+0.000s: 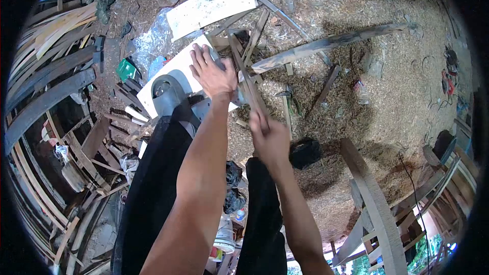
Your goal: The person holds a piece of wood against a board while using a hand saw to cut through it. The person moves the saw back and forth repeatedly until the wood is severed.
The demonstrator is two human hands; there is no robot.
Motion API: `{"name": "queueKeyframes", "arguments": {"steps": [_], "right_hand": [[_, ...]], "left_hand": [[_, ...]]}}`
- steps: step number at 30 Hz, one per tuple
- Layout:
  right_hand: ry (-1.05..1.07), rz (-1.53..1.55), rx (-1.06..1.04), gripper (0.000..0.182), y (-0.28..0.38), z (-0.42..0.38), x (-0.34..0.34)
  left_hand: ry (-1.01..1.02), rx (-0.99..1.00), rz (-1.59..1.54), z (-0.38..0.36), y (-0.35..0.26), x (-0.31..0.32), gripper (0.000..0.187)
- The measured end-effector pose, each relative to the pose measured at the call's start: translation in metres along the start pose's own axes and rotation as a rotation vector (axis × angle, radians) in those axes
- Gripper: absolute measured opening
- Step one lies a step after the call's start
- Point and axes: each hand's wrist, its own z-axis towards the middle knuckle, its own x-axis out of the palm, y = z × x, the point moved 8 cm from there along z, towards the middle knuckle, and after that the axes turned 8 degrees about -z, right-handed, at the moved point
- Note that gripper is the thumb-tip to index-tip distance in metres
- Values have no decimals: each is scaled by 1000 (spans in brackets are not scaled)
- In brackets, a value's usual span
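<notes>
My left hand [213, 75] lies flat with its fingers stretched out, pressing on a white board [184, 66] near its right edge. Beside it, my right hand [269, 137], blurred by motion, is closed around the near end of a handsaw [248, 84]. The long brown blade slants away from me past the board's right side; its teeth cannot be made out. A grey shoe [168, 95] rests on the board, left of my left hand. Just right of the blade lies a long, dark-stained wooden strip [310, 49].
A hammer [285, 94] and green-handled pliers [294, 105] lie on the sawdust-covered ground [392, 91]. Another white sheet [214, 7] lies farther off. Curved planks [51, 102] are stacked at left. A thick curved timber [374, 198] stands at lower right.
</notes>
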Motion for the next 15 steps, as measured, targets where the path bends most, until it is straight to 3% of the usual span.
{"name": "queueKeyframes", "arguments": {"steps": [4,8,11,15], "right_hand": [[0,4,9,45,7,21,8],[55,-23,61,23,-5,-59,-37],[109,-7,114,28,-37,-126,-65],[35,17,97,28,-15,-92,-55]], "left_hand": [[18,-4,0,-1,-3,-3,68],[-11,9,-14,0,0,0,67],[-8,-6,-16,1,0,-1,68],[-21,6,-13,0,1,2,68]]}}
